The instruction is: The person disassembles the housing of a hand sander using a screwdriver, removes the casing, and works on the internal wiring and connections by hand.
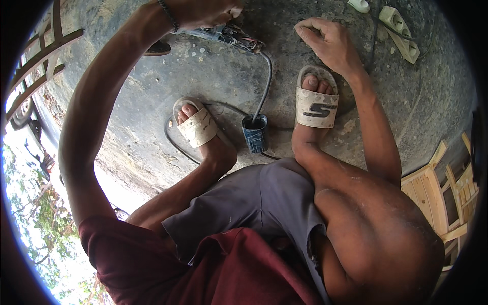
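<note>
Above the floor, at the top edge, my left hand (206, 14) is closed, its fingers curled down; what they hold, if anything, cannot be made out. Just below it lies an opened dark blue power tool body (218, 35) with tangled wires showing at its right end. A black cord (269, 76) runs from that end into a blue cylindrical housing (255, 136), which stands between my feet. To the right, over the sandal, my right hand (335, 48) has its thumb and fingertips bent together, apart from the tool. Anything between them is too small to see.
A white multi-socket power strip (399, 33) with a cable lies at the upper right, near a small white object (359, 5). Wooden chairs (427, 195) stand at the right, and a wooden frame (43, 58) at the left. Black cable loops around my left sandal (197, 127).
</note>
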Available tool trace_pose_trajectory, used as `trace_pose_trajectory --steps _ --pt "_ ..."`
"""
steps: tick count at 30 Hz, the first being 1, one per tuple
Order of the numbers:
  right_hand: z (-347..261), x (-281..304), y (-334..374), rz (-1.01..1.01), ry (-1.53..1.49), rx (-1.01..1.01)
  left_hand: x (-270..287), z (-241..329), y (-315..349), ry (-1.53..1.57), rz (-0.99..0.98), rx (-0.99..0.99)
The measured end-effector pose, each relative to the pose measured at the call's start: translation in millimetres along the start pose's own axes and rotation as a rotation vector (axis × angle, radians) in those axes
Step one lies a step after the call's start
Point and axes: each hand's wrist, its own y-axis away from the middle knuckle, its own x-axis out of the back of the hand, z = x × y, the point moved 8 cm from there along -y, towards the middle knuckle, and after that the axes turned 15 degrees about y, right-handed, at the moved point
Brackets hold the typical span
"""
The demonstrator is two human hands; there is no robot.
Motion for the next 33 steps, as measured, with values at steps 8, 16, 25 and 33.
trace_pose_trajectory --steps 8,16,25,33 --pt "1.5 0.1 1.9 0.014 0.009 -0.005 -2.0 -1.6 1.6 0.055 -0.025 -0.038" --pt "-1.1 -4.3 1.0 0.045 -0.002 0.046 1.1 2.8 -3.2 0.006 -0.088 -0.052" --pt "-2.2 -6.8 1.2 0.054 0.018 0.083 7.4 18.2 -29.8 -0.054 -0.399 0.29" --pt "5.4 -4.0 9.0 0.043 0.047 0.034 -36.6 16.8 -55.5 -0.236 -0.294 0.058"
